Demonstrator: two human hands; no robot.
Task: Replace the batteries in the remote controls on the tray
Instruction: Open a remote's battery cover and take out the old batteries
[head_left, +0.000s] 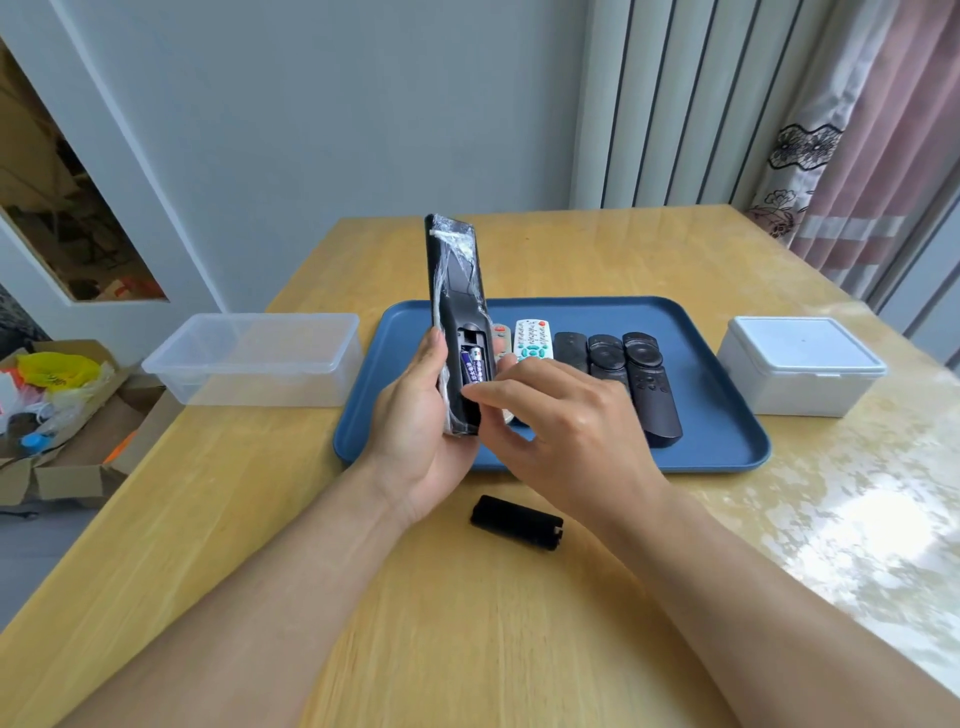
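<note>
A long black remote (457, 291), wrapped in clear film, is held upright above the tray's near left part by the left hand (421, 415), whose fingers are curled round its lower end; its back is open and two batteries (475, 366) are seen inside. The right hand (566, 415) is placed at the open compartment with its fingertips (470, 395) at the batteries' lower end, but whether they pinch anything cannot be told. The black cover (517, 522) lies on the wooden table (208, 519) before the blue tray (717, 431), where five more remotes (605, 358) are laid side by side, between a clear box (254, 358) and a white box (802, 366).

My right hand (566, 415) hid parts of the tray's remotes (644, 379). I couldn't read the battery (475, 366) labels. The white box (802, 366) was lidded, its contents unseen.
</note>
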